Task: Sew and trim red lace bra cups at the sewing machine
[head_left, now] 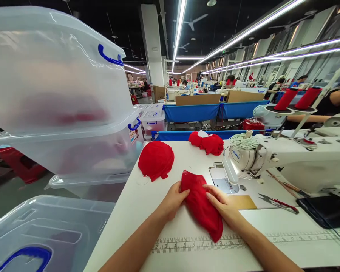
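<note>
A soft red bra cup (202, 206) with a bit of lace at its upper corner lies on the white table between my hands, its lower tip over the printed ruler. My left hand (174, 198) pinches its left edge, thumb on top and fingers underneath. Along the opposite edge, my right hand (219, 202) grips the cloth with curved fingers; part of its grasp is hidden. A rounded stack of red cups (155, 159) sits farther left, beside a thin pale loop. Another red bundle (211, 143) with some white in it lies at the back.
A white sewing machine (243, 155) stands at the right. Red-handled scissors (283, 203) and a black phone-like slab (325, 211) lie beside it. Clear plastic bins (59, 90) are stacked high along the left. Red thread cones (286, 99) stand behind; a co-worker's arm shows far right.
</note>
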Demonstrator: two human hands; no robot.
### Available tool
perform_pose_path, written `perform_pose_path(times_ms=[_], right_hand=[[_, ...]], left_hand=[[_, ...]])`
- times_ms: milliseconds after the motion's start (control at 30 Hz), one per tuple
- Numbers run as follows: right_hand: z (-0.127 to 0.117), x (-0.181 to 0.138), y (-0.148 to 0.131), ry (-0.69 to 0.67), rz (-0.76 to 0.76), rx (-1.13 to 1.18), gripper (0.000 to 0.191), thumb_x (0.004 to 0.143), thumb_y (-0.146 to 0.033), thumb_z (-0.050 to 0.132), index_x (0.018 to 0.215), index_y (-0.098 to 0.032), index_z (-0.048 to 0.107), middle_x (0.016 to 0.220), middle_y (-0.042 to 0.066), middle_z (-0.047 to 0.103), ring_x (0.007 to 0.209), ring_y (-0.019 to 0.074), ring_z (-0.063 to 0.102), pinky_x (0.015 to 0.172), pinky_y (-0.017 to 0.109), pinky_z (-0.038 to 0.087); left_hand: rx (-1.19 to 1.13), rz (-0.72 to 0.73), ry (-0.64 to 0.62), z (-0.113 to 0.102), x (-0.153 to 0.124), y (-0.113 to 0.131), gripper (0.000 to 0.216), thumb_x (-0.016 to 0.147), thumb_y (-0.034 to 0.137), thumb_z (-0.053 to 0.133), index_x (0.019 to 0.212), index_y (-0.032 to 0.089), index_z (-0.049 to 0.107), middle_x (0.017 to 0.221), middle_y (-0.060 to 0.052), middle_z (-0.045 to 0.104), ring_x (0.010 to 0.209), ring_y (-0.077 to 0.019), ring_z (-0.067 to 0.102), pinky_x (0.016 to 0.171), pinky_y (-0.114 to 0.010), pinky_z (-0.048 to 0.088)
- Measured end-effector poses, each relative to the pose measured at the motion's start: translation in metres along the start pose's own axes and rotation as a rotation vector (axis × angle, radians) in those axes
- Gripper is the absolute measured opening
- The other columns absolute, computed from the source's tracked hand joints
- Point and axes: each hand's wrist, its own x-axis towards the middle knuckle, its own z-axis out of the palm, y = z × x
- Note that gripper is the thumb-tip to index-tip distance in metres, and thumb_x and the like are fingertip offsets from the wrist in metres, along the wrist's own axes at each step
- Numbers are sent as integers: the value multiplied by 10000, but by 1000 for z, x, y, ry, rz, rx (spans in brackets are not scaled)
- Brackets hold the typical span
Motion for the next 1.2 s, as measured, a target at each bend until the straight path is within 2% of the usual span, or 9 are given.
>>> perform_pose_path(times_ms=[167, 233, 333, 500, 600, 800, 933, 1033, 1200], right_hand=[[-6, 11, 4, -4, 75, 103, 554, 682, -613, 676, 1067, -215, 643, 847, 41, 681, 738, 214, 622, 664, 339, 506], [-7, 10, 5, -30, 73, 118, 509, 676, -574, 715, 1038, -220, 667, 880, 44, 685, 778, 215, 622, 688, 329, 501], [-8, 8, 5, 3, 59, 119, 462, 686, -586, 708, 954, -209, 705, 877, 59, 677, 821, 229, 616, 722, 328, 493], [-1, 9, 5, 11, 52, 48, 708, 709, -623, 663, 1288, -246, 510, 788, 28, 636, 634, 184, 575, 576, 305, 469], [7, 11, 4, -6, -8, -32, 773, 643, -628, 706, 1272, -229, 502, 807, 41, 641, 658, 196, 576, 588, 312, 467], [20, 11, -6, -27, 123, 82, 534, 615, -544, 759, 995, -186, 651, 660, 1, 624, 612, 165, 575, 579, 278, 449], [31, 16, -10, 83, 202, 163, 405, 603, -436, 787, 886, -173, 665, 613, -19, 622, 474, 107, 510, 446, 222, 358], [39, 28, -11, 125, 175, 179, 344, 533, -373, 804, 763, -175, 642, 589, -19, 622, 474, 118, 533, 446, 228, 378], [51, 47, -18, 171, 129, 202, 293, 553, -349, 773, 730, -198, 595, 577, -62, 579, 463, 76, 508, 427, 184, 387]], left_hand=[[-34, 104, 82, -15, 9, -10, 459, 762, 187, 620, 1192, 224, 463, 1105, -83, 612, 951, -200, 620, 876, -343, 464], [-61, 121, 112, -13, 8, -15, 518, 765, 185, 624, 1238, 222, 416, 1077, -85, 609, 887, -195, 631, 825, -343, 482], [-123, 154, 101, -5, 6, -19, 385, 751, 103, 585, 1120, 176, 502, 1050, -107, 642, 948, -213, 631, 850, -334, 484], [-207, 187, 117, -2, 5, -18, 272, 793, 62, 448, 1014, 179, 553, 1124, -101, 654, 1064, -210, 597, 951, -342, 441], [-222, 172, 79, -3, 1, -21, 280, 807, 79, 424, 1037, 181, 548, 1081, -96, 678, 1040, -217, 613, 925, -364, 462], [-95, 250, 120, -8, -8, -26, 315, 788, 76, 472, 1052, 205, 585, 1142, -91, 637, 1092, -229, 562, 995, -374, 389], [-25, 291, 196, -15, -6, -23, 262, 780, 76, 504, 982, 201, 614, 1107, -94, 636, 1060, -225, 567, 975, -358, 392], [-17, 307, 278, -22, -4, -18, 217, 808, 132, 519, 994, 203, 605, 1079, -91, 642, 1029, -221, 584, 952, -353, 403], [-24, 293, 406, -28, -4, -16, 478, 669, 256, 738, 1103, 172, 556, 1107, -139, 627, 1105, -306, 547, 997, -417, 350]])
